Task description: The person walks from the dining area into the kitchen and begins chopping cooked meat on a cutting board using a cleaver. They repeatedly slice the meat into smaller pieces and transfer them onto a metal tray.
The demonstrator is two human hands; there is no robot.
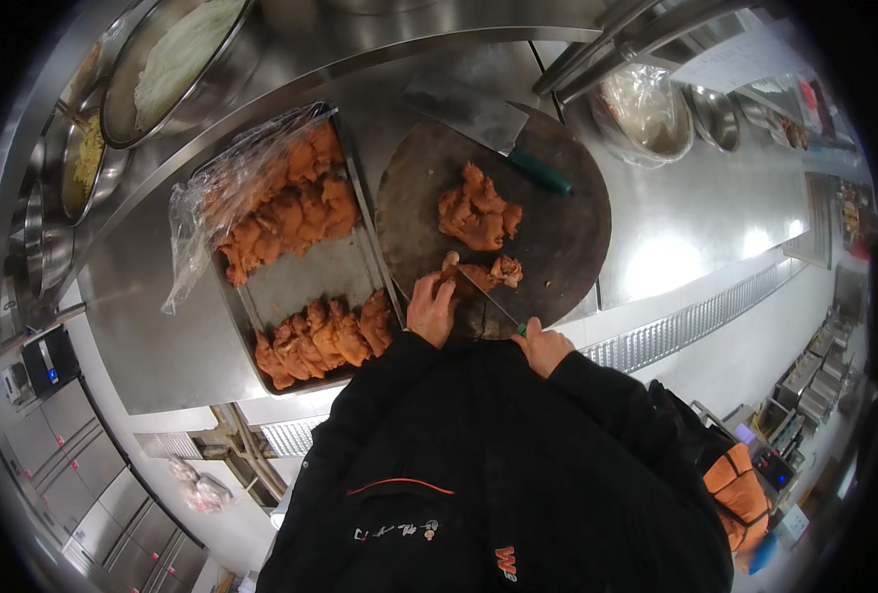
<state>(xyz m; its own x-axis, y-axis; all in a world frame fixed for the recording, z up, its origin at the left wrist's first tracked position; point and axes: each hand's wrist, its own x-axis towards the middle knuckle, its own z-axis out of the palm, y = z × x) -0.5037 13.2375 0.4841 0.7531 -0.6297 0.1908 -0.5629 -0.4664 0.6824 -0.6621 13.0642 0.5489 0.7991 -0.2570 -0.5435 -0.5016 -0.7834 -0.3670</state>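
On a round chopping block (557, 252), my left hand (431, 307) grips one end of a piece of reddish-brown cooked meat (491, 274) with bone ends showing. My right hand (546, 347) is closed round the green handle of a knife (492, 300), its blade slanting up to the meat beside my left fingers. Above it on the block lies a larger folded piece of the same meat (476, 210). A cleaver (476, 115) with a green handle rests across the block's far edge.
A metal tray (309, 267) left of the block holds two groups of meat pieces, the far one partly under clear plastic film (201, 207). Steel bowls (176, 70) stand on a raised shelf at upper left. A plastic-covered bowl (650, 115) sits at upper right, near metal rails.
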